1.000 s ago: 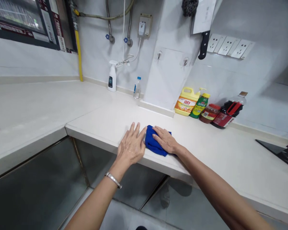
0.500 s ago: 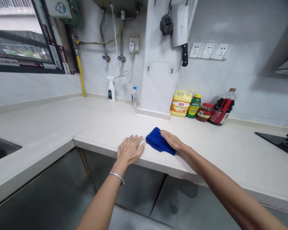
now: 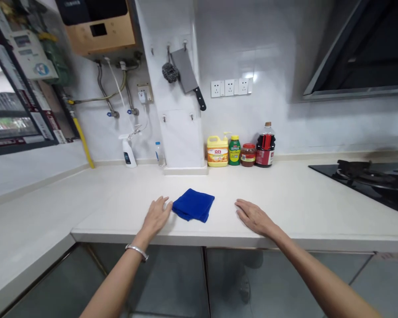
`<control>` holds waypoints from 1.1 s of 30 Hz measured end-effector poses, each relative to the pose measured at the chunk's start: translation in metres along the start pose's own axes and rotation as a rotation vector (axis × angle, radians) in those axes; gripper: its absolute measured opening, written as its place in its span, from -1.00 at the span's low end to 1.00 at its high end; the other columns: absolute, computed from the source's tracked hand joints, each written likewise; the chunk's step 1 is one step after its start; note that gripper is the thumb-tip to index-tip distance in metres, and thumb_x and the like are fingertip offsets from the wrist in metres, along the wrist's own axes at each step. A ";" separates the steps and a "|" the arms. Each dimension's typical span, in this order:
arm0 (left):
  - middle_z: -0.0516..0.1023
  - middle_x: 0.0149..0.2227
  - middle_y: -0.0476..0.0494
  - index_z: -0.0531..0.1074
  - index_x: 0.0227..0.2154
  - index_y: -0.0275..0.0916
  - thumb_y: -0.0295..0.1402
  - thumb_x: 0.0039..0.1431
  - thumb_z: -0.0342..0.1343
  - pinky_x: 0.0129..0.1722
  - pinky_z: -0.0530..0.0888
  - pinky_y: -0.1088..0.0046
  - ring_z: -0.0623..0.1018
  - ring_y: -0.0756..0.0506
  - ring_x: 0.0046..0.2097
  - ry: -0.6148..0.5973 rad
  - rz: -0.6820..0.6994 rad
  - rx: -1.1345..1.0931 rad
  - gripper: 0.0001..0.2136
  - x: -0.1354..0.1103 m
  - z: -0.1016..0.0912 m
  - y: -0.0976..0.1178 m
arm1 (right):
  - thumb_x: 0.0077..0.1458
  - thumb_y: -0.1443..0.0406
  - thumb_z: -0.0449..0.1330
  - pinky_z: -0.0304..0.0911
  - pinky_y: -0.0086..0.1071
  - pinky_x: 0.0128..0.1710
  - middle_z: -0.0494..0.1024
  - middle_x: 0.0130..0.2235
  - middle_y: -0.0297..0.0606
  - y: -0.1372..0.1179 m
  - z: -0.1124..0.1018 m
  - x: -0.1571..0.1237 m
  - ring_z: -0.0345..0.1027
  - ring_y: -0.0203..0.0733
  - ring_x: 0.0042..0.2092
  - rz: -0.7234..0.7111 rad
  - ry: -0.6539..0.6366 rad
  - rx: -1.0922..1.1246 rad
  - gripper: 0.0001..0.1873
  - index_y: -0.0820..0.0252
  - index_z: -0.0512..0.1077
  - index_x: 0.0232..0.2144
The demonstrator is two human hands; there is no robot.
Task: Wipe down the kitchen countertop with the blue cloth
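Observation:
A folded blue cloth [image 3: 194, 205] lies flat on the white countertop [image 3: 278, 194], between my two hands. Just left of the cloth, my left hand [image 3: 156, 216] rests with its fingers spread, the thumb close to the cloth's left corner; whether it touches cannot be told. A silver bangle [image 3: 137, 251] circles that wrist. My right hand [image 3: 254, 217] lies palm down on the counter, well to the right of the cloth, fingers stretched out and holding nothing.
Against the back wall stand a yellow detergent jug [image 3: 218, 152], a green bottle [image 3: 234, 151], a red-lidded jar [image 3: 248, 155] and a dark sauce bottle [image 3: 265, 148]. Left are a spray bottle [image 3: 128, 152] and a water bottle [image 3: 159, 154]. A cleaver [image 3: 185, 70] hangs above; a gas stove [image 3: 378, 179] sits right.
My right hand has left the blue cloth and now lies apart on the right. The cloth lies more spread out. The view has swung right and up.

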State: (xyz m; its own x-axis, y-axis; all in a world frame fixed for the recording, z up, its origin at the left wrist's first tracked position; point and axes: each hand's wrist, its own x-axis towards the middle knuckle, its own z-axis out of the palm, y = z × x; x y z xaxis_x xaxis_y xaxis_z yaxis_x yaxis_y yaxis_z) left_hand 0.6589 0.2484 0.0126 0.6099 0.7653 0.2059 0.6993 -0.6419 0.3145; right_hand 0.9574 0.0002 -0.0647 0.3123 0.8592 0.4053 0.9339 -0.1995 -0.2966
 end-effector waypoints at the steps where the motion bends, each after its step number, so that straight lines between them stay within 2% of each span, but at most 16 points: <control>1: 0.14 0.46 -0.27 0.20 0.37 -0.32 -0.04 0.40 -0.37 0.48 0.07 0.14 0.10 -0.21 0.48 0.011 0.039 0.013 -0.34 0.006 0.001 0.014 | 0.37 0.16 -0.04 0.14 -0.01 0.39 0.42 0.30 0.05 0.000 0.001 0.001 0.26 0.04 0.34 0.002 0.016 0.017 -0.49 0.29 0.43 0.20; 4: 0.09 0.48 -0.06 0.19 0.38 -0.14 -0.01 0.41 -0.34 0.48 -0.01 0.34 0.04 -0.07 0.50 -0.007 0.175 0.059 -0.39 0.023 0.014 0.057 | 0.35 0.18 0.00 0.16 -0.06 0.37 0.46 0.27 0.03 -0.001 -0.002 0.005 0.30 0.00 0.32 0.006 0.054 0.078 -0.53 0.26 0.47 0.15; 5: 0.09 0.49 -0.04 0.19 0.39 -0.12 -0.01 0.41 -0.31 0.48 -0.01 0.32 0.03 -0.08 0.50 -0.025 0.197 0.079 -0.40 0.029 0.021 0.069 | 0.34 0.19 0.01 0.17 -0.09 0.36 0.48 0.26 0.01 -0.001 -0.003 0.006 0.32 -0.02 0.31 0.009 0.058 0.098 -0.54 0.25 0.48 0.14; 7: 0.10 0.48 -0.14 0.21 0.38 -0.16 0.01 0.39 -0.26 0.48 0.01 0.14 0.03 -0.22 0.50 -0.063 0.174 0.128 -0.38 0.038 0.035 0.086 | 0.32 0.21 0.02 0.18 -0.12 0.35 0.49 0.24 0.01 0.000 -0.005 0.006 0.33 -0.04 0.30 0.017 0.059 0.129 -0.56 0.26 0.48 0.12; 10: 0.08 0.47 -0.30 0.18 0.40 -0.27 0.06 0.36 -0.25 0.45 -0.01 -0.08 0.03 -0.44 0.48 -0.093 0.077 0.201 -0.30 0.047 0.054 0.094 | 0.32 0.22 0.03 0.18 -0.13 0.35 0.49 0.24 0.01 0.003 -0.007 0.006 0.34 -0.04 0.29 0.024 0.060 0.151 -0.57 0.27 0.48 0.11; 13: -0.01 0.50 -0.27 0.10 0.43 -0.25 0.14 0.33 -0.28 0.47 -0.08 -0.04 -0.02 -0.44 0.49 -0.114 0.058 0.256 -0.24 0.050 0.060 0.091 | 0.31 0.22 0.06 0.20 -0.13 0.33 0.50 0.23 -0.02 0.005 -0.007 0.008 0.36 -0.03 0.28 0.030 0.069 0.156 -0.59 0.22 0.49 0.09; 16: -0.04 0.51 -0.23 0.06 0.45 -0.23 0.18 0.32 -0.31 0.48 -0.08 0.03 -0.03 -0.40 0.50 -0.150 0.079 0.296 -0.21 0.047 0.058 0.089 | 0.30 0.23 0.07 0.23 -0.16 0.30 0.52 0.22 -0.03 0.005 -0.008 0.009 0.39 -0.03 0.25 0.034 0.070 0.153 -0.60 0.22 0.50 0.08; 24: -0.06 0.51 -0.29 0.02 0.46 -0.25 0.28 0.27 -0.35 0.47 -0.04 0.00 -0.01 -0.41 0.50 -0.178 0.163 0.363 -0.12 0.012 0.054 0.099 | 0.33 0.31 0.02 0.22 -0.10 0.32 0.52 0.20 0.07 -0.011 -0.009 0.005 0.40 0.03 0.24 0.003 0.079 0.049 -0.62 0.31 0.51 0.07; 29: -0.11 0.50 -0.38 -0.01 0.46 -0.32 0.32 0.22 -0.35 0.46 -0.04 -0.12 -0.06 -0.51 0.49 -0.214 0.191 0.327 -0.04 -0.006 0.065 0.134 | 0.25 0.45 -0.03 0.25 -0.07 0.31 0.53 0.19 0.06 -0.015 -0.010 0.003 0.42 0.01 0.23 -0.002 0.079 0.005 -0.54 0.30 0.50 0.10; 33: -0.15 0.52 -0.34 -0.04 0.47 -0.30 0.28 0.24 -0.34 0.47 -0.08 -0.11 -0.10 -0.49 0.50 -0.264 0.249 0.278 -0.08 -0.001 0.078 0.171 | 0.21 0.49 -0.06 0.26 -0.10 0.30 0.50 0.22 0.10 -0.014 -0.013 -0.001 0.39 0.02 0.25 0.045 0.080 -0.021 -0.48 0.35 0.45 0.15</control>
State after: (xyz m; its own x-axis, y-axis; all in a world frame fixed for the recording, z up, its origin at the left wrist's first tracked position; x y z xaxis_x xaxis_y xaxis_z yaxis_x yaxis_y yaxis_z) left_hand 0.8068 0.1345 -0.0059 0.8210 0.5708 -0.0111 0.5709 -0.8209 0.0173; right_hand 0.9461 -0.0041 -0.0500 0.3662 0.8087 0.4603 0.9217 -0.2474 -0.2986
